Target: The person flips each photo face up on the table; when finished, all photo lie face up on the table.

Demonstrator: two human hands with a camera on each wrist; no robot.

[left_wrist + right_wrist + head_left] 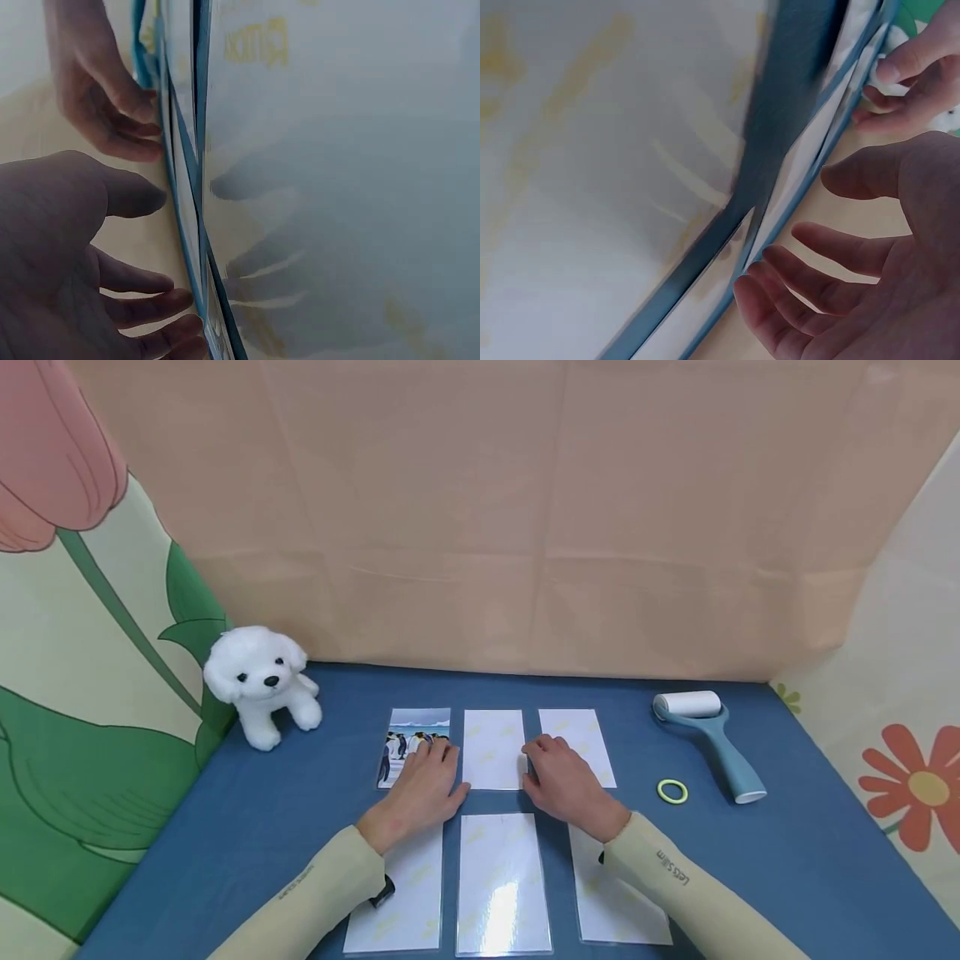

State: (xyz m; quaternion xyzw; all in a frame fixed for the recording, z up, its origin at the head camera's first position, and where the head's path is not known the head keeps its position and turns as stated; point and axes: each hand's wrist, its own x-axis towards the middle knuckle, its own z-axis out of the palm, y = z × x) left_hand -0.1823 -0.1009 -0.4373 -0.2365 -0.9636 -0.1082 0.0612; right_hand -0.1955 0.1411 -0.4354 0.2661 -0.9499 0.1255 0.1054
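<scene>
Six rectangular sheets lie in two rows on the blue table. The back-left one is a penguin picture (pixel 420 727); the others show white faces with faint yellow marks. My left hand (pixel 427 785) is over the lower right part of the penguin picture, fingers loosely bent and thumb apart. My right hand (pixel 562 777) is between the back-middle white sheet (pixel 491 747) and the back-right white sheet (pixel 581 735), overlapping the latter. In the wrist views, the left hand (pixel 97 262) and right hand (pixel 862 255) have spread, relaxed fingers with nothing held between them.
A white plush dog (pixel 262 685) sits at the back left. To the right lie a blue-handled lint roller (pixel 720 743) and a small yellow-green ring (pixel 672 792). In front are the left sheet (pixel 401 893), middle sheet (pixel 501 868) and right sheet (pixel 615 902); my forearms partly cover the outer two.
</scene>
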